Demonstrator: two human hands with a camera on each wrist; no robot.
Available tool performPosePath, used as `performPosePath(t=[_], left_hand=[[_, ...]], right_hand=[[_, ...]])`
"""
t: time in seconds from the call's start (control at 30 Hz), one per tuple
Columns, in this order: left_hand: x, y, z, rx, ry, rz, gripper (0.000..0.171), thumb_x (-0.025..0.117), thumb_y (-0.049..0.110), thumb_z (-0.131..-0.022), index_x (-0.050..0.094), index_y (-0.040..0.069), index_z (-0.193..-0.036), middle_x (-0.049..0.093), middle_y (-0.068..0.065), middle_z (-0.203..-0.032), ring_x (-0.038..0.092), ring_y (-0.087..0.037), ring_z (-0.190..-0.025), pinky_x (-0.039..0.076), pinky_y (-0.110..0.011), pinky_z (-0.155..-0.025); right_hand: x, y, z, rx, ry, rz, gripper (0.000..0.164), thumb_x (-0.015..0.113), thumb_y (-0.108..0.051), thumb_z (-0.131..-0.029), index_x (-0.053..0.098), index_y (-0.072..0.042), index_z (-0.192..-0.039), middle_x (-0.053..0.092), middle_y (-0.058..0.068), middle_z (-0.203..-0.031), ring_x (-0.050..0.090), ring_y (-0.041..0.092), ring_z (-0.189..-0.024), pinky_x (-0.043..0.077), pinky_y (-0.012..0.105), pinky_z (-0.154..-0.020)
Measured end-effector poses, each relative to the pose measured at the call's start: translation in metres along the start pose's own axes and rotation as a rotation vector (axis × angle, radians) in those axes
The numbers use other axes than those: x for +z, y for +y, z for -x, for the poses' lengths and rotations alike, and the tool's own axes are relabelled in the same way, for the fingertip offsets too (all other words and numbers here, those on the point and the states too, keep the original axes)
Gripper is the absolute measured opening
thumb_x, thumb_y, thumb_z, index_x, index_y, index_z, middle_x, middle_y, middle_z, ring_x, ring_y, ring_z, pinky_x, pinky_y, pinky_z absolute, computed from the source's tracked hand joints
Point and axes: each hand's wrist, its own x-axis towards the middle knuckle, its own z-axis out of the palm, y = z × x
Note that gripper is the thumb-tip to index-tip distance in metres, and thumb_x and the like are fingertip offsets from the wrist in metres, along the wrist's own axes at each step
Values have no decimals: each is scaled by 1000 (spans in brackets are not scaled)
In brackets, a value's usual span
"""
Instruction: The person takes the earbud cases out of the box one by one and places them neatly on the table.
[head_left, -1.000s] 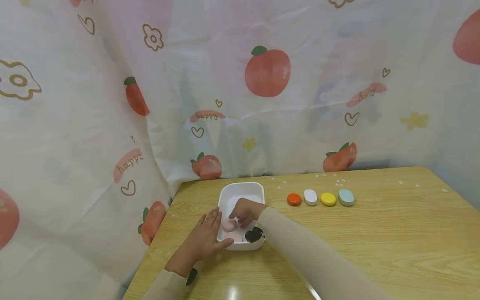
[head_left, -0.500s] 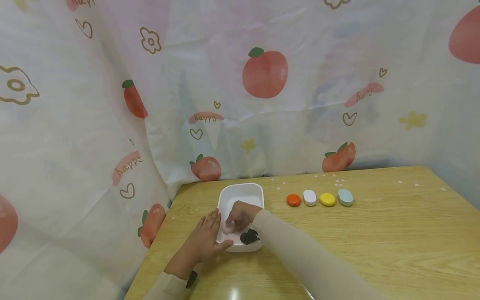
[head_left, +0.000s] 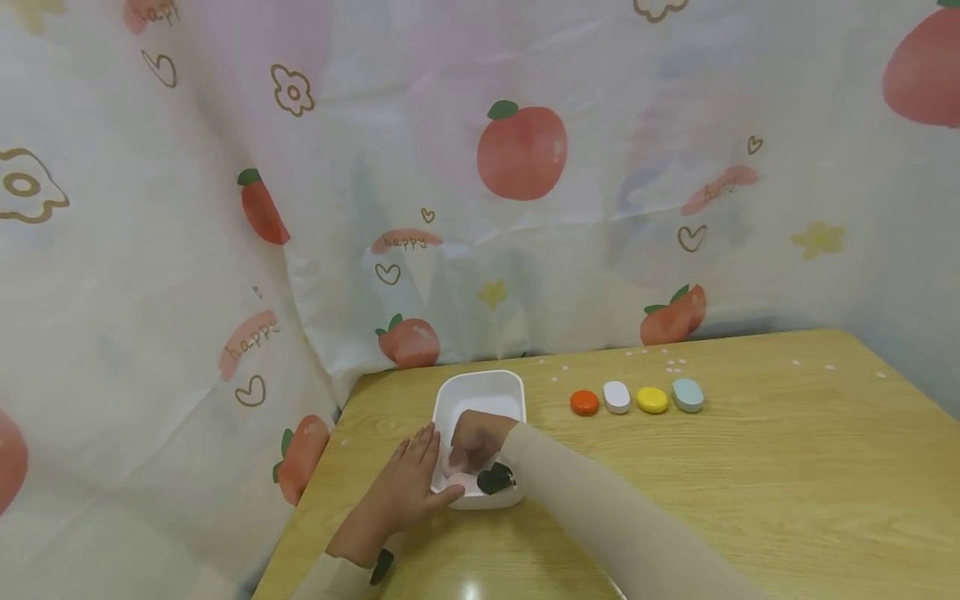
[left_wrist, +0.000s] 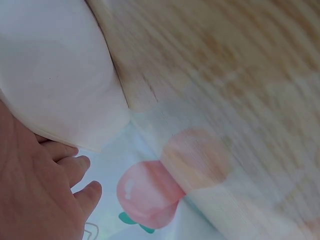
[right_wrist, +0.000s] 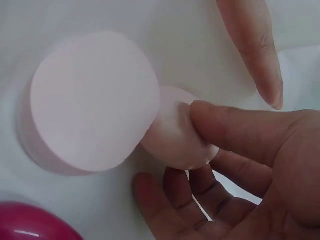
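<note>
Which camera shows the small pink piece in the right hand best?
The right wrist view: the small pink piece appears large, held by the right hand, though a bigger pink disc overlaps it. The head view shows only a sliver inside the white container; the left wrist view doesn't show it.

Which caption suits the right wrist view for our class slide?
A right hand pinches a rounded pink piece beside a flat-topped paler one, a shiny magenta piece at lower left.
</note>
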Motion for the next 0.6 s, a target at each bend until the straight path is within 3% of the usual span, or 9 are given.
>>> performPosePath(t=[0.23,0.47,0.6], left_hand=[[3,3,9,-25,-4,34,101,36,73,-91,22,-6,-151,17,-20,-159,15,-30,-146,19,-52,-114],[0,7,4,-13,1,20,99,35,73,-92,23,-7,-150,18,-21,-158,19,-33,-145,19,-52,-114],[-4,5,1,-6,-1,2,101,34,73,-91,23,-7,-150,18,-21,-158,19,-31,-145,18,-51,-114]], right_hand=[[2,2,2,-79,2,135,23,70,-3,-80,75,-1,-103,68,3,-91,57,16,-80,48,29,-79],[-7,9,0,-29,-41,-183,28,64,5,-87,65,11,-114,65,15,-102,62,27,-91,55,39,-81],[-18,12,0,-57,-78,-278,30,63,4,-90,62,11,-118,64,14,-102,60,24,-89,55,40,-81]])
